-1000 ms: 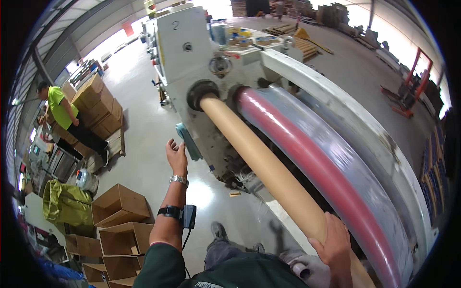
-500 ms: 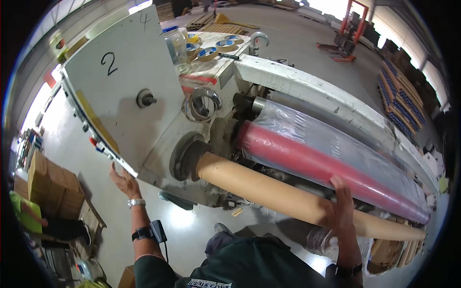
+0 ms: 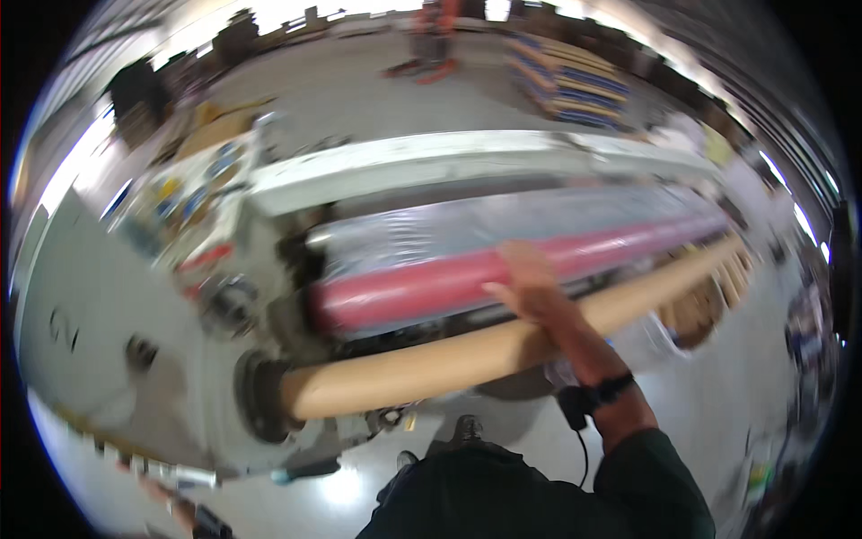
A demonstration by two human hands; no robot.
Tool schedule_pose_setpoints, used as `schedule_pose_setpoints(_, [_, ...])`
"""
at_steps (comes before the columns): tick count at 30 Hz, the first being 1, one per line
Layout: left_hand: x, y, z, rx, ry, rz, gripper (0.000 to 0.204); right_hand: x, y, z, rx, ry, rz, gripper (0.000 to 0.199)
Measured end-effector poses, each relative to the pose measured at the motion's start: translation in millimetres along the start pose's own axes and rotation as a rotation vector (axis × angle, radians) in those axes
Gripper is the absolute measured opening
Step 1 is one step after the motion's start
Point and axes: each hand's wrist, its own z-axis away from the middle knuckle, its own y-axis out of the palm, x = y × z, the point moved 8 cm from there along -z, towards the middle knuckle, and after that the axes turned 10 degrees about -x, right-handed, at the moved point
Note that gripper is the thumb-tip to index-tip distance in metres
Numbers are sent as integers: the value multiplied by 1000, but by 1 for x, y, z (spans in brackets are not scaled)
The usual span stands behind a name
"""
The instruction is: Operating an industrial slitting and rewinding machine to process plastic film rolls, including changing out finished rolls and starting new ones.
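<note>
My right hand [image 3: 530, 283] reaches over the brown cardboard tube and lies with fingers spread on the red roll [image 3: 404, 289], holding nothing. Clear plastic film [image 3: 449, 225] runs across the rollers behind and onto the red roll. Nearer to me, the cardboard tube [image 3: 422, 366] sits with its left end against a dark round flange [image 3: 260, 395]. At the lower left, my left hand [image 3: 157, 490] is beside the lower edge of the white machine side panel [image 3: 99, 296]. Motion blur smears its fingers, so I cannot see whether it touches the edge.
A white beam [image 3: 431, 162] spans the machine behind the film. Tape rolls [image 3: 224, 162] and a clear jar [image 3: 135, 229] stand on the machine's left end. Farther back are an orange-red pallet lifter [image 3: 431, 45] and a stack of tubes [image 3: 575, 81]. An open carton [image 3: 691, 314] is at the right.
My view has swung to the right, so the machine appears farther left and more level. My right hand has moved farther onto the red roll. The left hand remains near the panel's lower edge.
</note>
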Motion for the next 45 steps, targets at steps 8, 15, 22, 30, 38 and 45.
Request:
schedule_pose_setpoints(8, [-50,23,-25,35,229,-92,56,-33,-2,29,323,304,167,79])
schedule_pose_setpoints(15, [-23,52,-18,161,295,39,58,-39,-3,34,343,329,181,79])
schedule_pose_setpoints(22, [-77,39,35,231,-259,411,43,-16,9,13,427,353,6,77])
schedule_pose_setpoints(30, [-158,-32,9,-198,-257,617,39,-19,12,25,485,248,112,71])
schedule_pose_setpoints(38, [-204,-48,-44,-202,-112,684,50,-17,11,20,556,318,135,73])
schedule_pose_setpoints(45, [-200,-45,-69,-187,-109,650,55,-12,6,25,509,281,94,71])
